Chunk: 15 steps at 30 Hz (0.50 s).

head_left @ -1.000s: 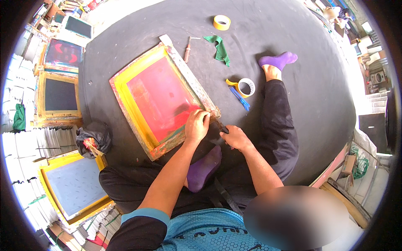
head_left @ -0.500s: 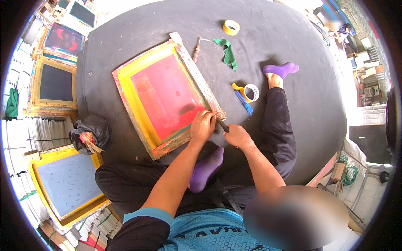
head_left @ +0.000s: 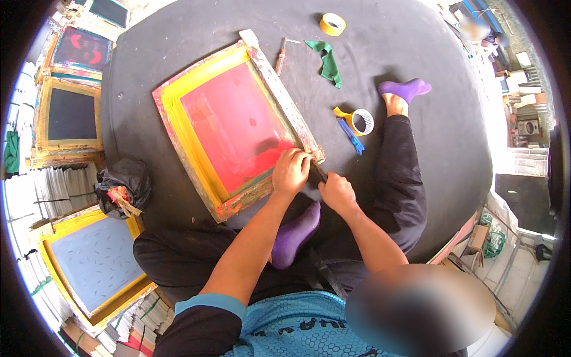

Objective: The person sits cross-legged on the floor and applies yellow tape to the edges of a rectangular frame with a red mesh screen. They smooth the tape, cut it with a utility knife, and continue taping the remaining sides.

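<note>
A wooden screen-printing frame (head_left: 169, 122) lies tilted before me, its mesh red and its inner border yellow. My left hand (head_left: 291, 171) is closed over the frame's near rail, beside the near right corner. In my right hand (head_left: 338, 191) is a narrow dark tool (head_left: 319, 172). Its far end meets the frame's corner next to my left fingertips. The tool's kind cannot be made out, since my fingers cover part of it.
Beyond the frame lie a screwdriver (head_left: 281, 58), a green cloth strip (head_left: 329, 64) and a yellow tape roll (head_left: 332, 24). Another tape roll (head_left: 361, 121) sits beside a blue tool (head_left: 351, 138). A black bag (head_left: 128, 178) and more screens (head_left: 71, 116) stand left.
The view has shifted slightly, moving the frame a little up and left in the picture. Both hands stay at the same corner, and the tool keeps nearly the same place.
</note>
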Motion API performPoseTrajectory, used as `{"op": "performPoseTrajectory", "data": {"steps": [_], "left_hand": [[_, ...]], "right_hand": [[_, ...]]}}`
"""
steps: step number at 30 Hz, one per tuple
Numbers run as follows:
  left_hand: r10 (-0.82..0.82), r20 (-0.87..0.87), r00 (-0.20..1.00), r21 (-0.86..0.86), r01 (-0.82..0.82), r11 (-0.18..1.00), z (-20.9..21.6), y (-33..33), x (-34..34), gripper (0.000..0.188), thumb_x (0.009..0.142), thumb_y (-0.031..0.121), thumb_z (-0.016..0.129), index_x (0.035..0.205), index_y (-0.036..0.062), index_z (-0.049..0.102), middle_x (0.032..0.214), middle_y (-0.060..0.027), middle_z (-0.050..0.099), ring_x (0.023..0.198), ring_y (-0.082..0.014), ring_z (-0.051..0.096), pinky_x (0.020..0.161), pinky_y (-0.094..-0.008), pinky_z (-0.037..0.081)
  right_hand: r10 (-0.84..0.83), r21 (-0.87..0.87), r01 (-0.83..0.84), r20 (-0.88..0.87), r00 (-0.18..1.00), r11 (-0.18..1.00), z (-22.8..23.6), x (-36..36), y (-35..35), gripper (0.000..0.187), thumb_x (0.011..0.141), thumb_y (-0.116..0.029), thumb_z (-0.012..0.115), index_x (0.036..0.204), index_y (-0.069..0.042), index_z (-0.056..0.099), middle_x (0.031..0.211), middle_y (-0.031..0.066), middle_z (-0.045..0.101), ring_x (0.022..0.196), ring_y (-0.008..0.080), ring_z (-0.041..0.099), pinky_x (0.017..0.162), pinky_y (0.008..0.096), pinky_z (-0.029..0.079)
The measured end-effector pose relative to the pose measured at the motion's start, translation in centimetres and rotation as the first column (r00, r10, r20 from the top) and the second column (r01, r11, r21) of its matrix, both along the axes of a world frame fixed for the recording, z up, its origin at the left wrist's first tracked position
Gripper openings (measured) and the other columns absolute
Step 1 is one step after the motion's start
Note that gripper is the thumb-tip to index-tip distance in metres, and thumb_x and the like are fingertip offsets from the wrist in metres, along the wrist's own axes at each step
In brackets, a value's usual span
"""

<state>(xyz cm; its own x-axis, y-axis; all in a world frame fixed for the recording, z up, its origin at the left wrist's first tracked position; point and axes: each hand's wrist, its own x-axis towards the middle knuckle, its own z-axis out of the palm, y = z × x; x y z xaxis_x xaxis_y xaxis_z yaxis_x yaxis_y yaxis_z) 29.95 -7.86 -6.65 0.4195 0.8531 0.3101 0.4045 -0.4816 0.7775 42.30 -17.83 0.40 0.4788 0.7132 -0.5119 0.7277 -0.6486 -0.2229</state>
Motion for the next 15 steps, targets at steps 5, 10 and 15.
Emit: {"op": "performPoseTrajectory", "data": {"steps": [5,10,15], "left_hand": [[-0.031,-0.026,0.999,-0.049,0.03,0.998,0.7,0.0,0.0,0.011,0.093,0.016,0.072,0.097,0.005,0.073,0.103,-0.0143,0.072,0.1,-0.0351,0.067,0.089,-0.0444,0.054],[-0.01,0.019,1.0,0.026,0.009,1.0,0.5,0.1,0.1,0.008,0.091,0.011,0.073,0.094,0.0038,0.072,0.099,-0.0132,0.071,0.095,-0.0343,0.067,0.085,-0.0434,0.055],[0.013,0.031,0.999,0.006,-0.013,1.0,0.7,-0.1,0.0,0.007,0.091,0.009,0.073,0.095,0.0042,0.073,0.098,-0.0131,0.071,0.095,-0.0338,0.068,0.084,-0.0424,0.056]], "right_hand": [[-0.136,0.076,0.139,-0.041,0.99,0.987,-2.6,-1.2,-1.7,0.036,0.094,-0.031,0.067,0.109,0.002,0.066,0.095,0.0321,0.073,0.091,0.0521,0.072,0.085,0.0584,0.059],[-0.147,0.213,0.203,-0.252,0.956,0.956,-3.9,0.6,-2.7,0.032,0.095,-0.028,0.069,0.104,0.003,0.064,0.083,0.0246,0.072,0.072,0.0378,0.071,0.067,0.0486,0.058],[-0.403,-0.023,0.526,-0.67,0.623,0.85,-0.4,1.2,-1.2,0.021,0.101,-0.02,0.066,0.095,0.0,0.063,0.069,0.0062,0.062,0.05,0.0147,0.057,0.046,0.0318,0.048]]}}
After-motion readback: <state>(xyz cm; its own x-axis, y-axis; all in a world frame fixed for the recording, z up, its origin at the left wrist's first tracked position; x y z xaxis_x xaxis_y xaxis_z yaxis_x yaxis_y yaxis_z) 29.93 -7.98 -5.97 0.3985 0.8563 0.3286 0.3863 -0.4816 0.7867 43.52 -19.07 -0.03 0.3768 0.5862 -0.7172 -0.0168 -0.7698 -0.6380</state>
